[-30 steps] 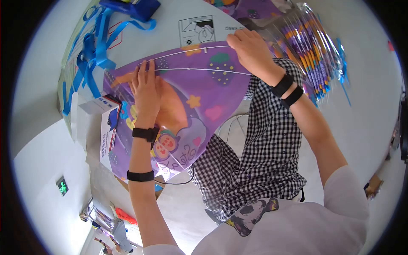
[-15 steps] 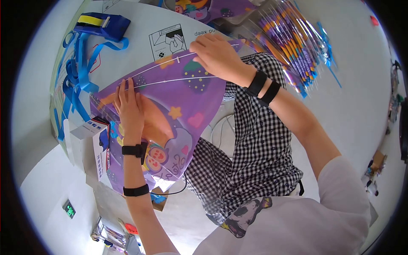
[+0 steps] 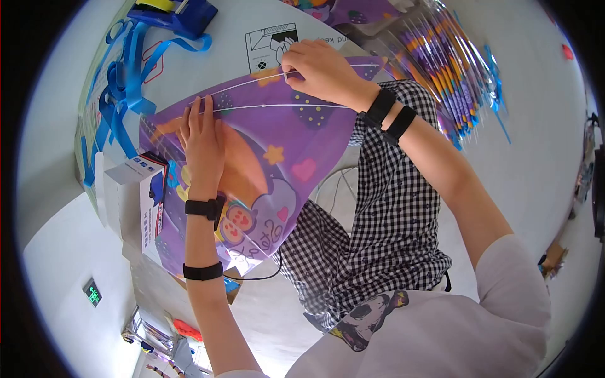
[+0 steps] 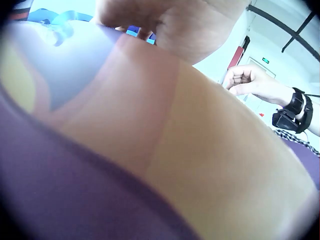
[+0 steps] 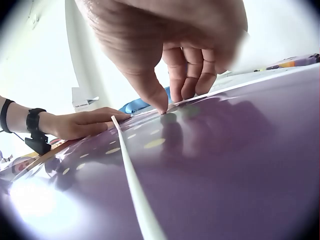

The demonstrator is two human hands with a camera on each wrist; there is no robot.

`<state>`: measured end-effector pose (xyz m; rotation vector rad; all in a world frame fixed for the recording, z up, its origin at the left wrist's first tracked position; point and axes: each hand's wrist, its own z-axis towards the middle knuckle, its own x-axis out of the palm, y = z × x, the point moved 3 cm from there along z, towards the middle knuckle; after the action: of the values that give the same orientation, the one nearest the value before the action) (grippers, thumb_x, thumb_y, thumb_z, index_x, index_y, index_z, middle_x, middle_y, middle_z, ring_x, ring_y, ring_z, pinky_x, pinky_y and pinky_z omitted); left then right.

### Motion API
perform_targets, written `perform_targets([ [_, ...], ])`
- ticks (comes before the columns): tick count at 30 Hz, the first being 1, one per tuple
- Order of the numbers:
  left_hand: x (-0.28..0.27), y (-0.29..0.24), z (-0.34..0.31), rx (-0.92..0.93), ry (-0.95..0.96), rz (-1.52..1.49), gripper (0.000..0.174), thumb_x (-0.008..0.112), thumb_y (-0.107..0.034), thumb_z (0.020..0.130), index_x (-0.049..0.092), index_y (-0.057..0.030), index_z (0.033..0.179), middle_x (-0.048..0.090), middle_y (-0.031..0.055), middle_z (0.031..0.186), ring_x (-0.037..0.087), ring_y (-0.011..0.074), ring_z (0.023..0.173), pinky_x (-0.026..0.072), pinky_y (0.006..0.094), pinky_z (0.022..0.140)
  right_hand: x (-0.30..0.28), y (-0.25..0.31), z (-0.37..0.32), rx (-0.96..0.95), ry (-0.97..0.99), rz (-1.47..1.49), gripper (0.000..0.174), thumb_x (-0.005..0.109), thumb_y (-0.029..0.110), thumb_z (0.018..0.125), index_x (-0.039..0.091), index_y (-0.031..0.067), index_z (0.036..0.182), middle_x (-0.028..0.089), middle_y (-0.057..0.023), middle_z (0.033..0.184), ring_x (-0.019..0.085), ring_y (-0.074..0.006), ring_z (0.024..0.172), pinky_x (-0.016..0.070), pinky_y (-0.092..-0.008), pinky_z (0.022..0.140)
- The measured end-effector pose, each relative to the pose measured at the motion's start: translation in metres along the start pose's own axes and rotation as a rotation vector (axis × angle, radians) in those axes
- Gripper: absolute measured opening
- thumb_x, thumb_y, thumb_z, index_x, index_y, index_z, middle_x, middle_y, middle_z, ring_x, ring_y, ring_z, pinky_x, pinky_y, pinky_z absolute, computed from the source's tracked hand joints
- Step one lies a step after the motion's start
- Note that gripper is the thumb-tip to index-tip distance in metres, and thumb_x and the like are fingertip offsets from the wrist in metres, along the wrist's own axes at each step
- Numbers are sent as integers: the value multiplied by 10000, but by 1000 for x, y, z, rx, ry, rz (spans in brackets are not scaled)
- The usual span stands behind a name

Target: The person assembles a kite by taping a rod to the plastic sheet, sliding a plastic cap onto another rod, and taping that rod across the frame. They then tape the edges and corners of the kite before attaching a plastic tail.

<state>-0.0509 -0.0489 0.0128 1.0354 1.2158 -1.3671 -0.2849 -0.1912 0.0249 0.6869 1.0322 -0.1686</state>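
A purple kite with printed stars, a heart and an orange shape lies over the table's edge and the person's lap. Two thin white rods cross its upper part; the lower rod also shows close up in the right wrist view. The left hand rests flat on the kite, its fingertips at the rods. At the far edge, the right hand pinches a small white tab on the upper rod between thumb and fingertips. Its bent fingers and thumb meet at the kite's edge in the right wrist view.
A blue tape dispenser and tangled blue ribbon lie on the white table at far left. An opened white box stands left of the kite. Several clear-wrapped packs lie at right, another purple printed sheet behind.
The right hand has slid left along the upper rod to the white tab, which was uncovered earlier. The left hand has stayed flat on the kite. The head view has shifted.
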Motion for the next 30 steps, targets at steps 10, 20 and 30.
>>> perform_targets([
  [10,3,3,0,-5,-49,5,450,506,-200,996,467,-127,1438,432,101,1458,386,349,1345,320,502,1108,1,-1,5,-5,27,33,122,692,128,746,594,90,808,616,-35,863,597,-242,898,437,-373,821],
  [20,3,3,-1,-9,-41,-3,447,487,-200,1007,455,-124,1447,428,115,1466,382,365,1346,320,505,1112,5,2,9,-15,31,50,141,706,159,746,588,107,803,625,-29,878,606,-234,915,436,-370,839],
  [30,4,3,-1,-17,-52,-8,454,494,-210,1002,456,-148,1450,432,93,1468,386,355,1348,316,528,1104,11,7,13,-41,-1,77,116,695,151,752,589,110,776,620,-27,828,612,-238,855,444,-364,817],
])
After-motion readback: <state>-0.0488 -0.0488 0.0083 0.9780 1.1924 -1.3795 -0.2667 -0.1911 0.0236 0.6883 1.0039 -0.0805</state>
